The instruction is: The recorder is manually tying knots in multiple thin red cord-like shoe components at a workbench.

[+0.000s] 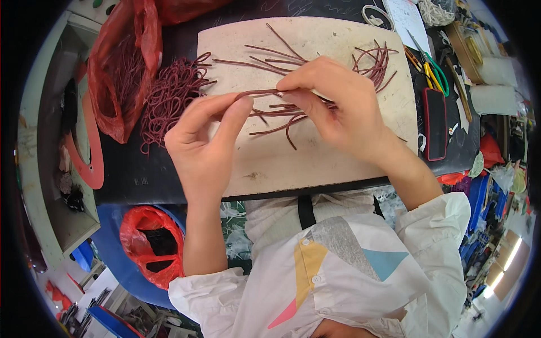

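Observation:
A short dark maroon cord (258,92) is stretched between my two hands above a pale board. My left hand (204,141) pinches one end between thumb and fingertips. At the other end the thumb and index finger of my right hand (341,107) are closed on it. Several loose cord pieces (272,114) show below and behind my right hand; whether its curled fingers also hold some is hidden. More pieces (253,63) fan out on the board beyond the hands, and a small bunch of cords (376,65) lies at its right.
The pale board (315,172) rests on a black table. At its left are a heap of looped maroon cords (174,93) and a red plastic bag (104,96) of cords. A phone (434,124), green-handled scissors (441,79) and paper (407,22) lie right. A blue tub (112,225) stands below.

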`<state>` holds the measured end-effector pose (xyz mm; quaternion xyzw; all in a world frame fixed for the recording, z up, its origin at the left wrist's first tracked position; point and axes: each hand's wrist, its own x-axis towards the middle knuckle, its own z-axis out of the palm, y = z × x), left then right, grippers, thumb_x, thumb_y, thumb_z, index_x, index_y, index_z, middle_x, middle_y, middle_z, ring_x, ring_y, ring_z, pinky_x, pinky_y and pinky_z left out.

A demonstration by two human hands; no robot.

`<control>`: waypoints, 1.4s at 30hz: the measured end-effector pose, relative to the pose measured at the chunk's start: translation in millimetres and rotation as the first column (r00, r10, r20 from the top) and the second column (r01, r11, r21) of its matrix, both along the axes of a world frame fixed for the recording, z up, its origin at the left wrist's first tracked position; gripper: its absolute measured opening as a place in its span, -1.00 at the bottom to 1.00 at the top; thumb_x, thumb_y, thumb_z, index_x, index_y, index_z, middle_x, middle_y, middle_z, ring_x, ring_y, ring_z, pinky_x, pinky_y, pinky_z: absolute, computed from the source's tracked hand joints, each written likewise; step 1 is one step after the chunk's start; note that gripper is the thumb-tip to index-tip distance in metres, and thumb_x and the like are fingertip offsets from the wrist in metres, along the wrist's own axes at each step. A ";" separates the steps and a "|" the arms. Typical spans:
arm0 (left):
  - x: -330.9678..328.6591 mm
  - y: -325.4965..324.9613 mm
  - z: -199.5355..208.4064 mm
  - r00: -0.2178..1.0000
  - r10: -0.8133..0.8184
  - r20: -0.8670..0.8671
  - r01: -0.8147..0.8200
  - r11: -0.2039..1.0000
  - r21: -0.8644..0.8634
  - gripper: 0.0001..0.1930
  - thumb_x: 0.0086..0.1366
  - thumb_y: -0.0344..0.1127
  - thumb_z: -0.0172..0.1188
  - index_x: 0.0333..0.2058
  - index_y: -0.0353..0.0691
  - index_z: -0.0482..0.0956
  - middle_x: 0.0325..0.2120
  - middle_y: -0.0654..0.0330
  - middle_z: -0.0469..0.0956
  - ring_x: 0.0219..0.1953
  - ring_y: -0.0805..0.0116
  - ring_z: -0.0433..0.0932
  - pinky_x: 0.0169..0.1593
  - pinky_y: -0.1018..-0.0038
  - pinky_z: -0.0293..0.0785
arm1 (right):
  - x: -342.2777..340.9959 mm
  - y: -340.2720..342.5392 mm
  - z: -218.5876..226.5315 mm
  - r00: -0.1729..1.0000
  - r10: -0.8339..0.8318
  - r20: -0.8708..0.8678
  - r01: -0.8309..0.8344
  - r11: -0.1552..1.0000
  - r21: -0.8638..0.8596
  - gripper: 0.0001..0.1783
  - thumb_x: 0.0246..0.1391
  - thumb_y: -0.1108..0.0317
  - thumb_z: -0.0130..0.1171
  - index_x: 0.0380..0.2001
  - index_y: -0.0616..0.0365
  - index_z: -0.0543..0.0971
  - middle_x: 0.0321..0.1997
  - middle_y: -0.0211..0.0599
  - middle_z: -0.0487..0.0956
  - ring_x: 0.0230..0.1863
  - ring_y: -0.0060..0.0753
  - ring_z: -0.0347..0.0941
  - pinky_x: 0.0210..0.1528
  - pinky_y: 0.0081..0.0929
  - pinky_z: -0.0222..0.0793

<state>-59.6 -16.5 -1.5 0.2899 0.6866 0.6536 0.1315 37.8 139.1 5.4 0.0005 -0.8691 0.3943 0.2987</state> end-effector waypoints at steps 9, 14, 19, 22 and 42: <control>15.9 -0.5 1.7 0.650 -0.290 0.703 -0.141 0.863 0.486 -0.89 0.15 -0.53 0.06 -0.32 -0.26 0.48 -0.36 0.16 0.52 -0.29 0.45 0.53 -0.23 0.62 0.51 | -6.6 -28.1 -3.7 0.988 0.136 0.068 -0.043 0.678 -0.734 -0.82 -0.08 0.50 0.15 -0.33 0.32 0.53 -0.42 -0.36 0.53 -0.38 -0.68 0.45 -0.37 -0.74 0.36; 23.8 4.7 -1.1 0.686 -0.266 0.677 -0.142 0.864 0.484 -0.86 0.14 -0.54 0.07 -0.29 -0.27 0.45 -0.38 0.22 0.49 -0.34 0.49 0.49 -0.26 0.61 0.46 | -0.1 -29.6 -2.8 0.990 0.114 0.079 -0.022 0.691 -0.723 -0.86 -0.08 0.50 0.16 -0.38 0.30 0.54 -0.47 -0.36 0.54 -0.44 -0.69 0.45 -0.43 -0.74 0.36; 17.8 -10.4 11.2 0.830 -0.265 0.491 0.167 0.958 0.235 -0.82 0.05 -0.60 0.16 -0.31 -0.46 0.50 -0.45 0.10 0.53 -0.43 0.44 0.53 -0.29 0.57 0.50 | 8.7 -19.3 10.6 0.949 0.217 0.227 0.000 0.723 -0.690 -0.93 -0.08 0.47 0.16 -0.49 0.26 0.56 -0.52 -0.39 0.55 -0.50 -0.71 0.43 -0.50 -0.71 0.32; 24.9 -12.5 19.3 0.942 -0.084 0.326 0.043 0.990 0.132 -0.83 0.05 -0.63 0.15 -0.32 -0.48 0.50 -0.47 0.09 0.53 -0.44 0.43 0.54 -0.28 0.57 0.50 | 12.9 -10.0 18.0 0.928 0.163 0.335 -0.021 0.921 -0.390 -0.93 -0.08 0.47 0.16 -0.51 0.26 0.55 -0.54 -0.42 0.54 -0.50 -0.72 0.42 -0.50 -0.71 0.31; 42.0 -9.5 -7.3 0.947 -0.097 0.307 -0.003 0.951 0.308 -0.79 0.04 -0.63 0.13 -0.29 -0.46 0.51 -0.39 0.06 0.53 -0.42 0.39 0.52 -0.32 0.56 0.46 | 16.4 -30.9 11.2 0.972 0.172 0.161 0.073 0.430 -0.900 -0.86 -0.13 0.52 0.21 -0.49 0.26 0.44 -0.51 -0.32 0.53 -0.46 -0.58 0.48 -0.41 -0.71 0.37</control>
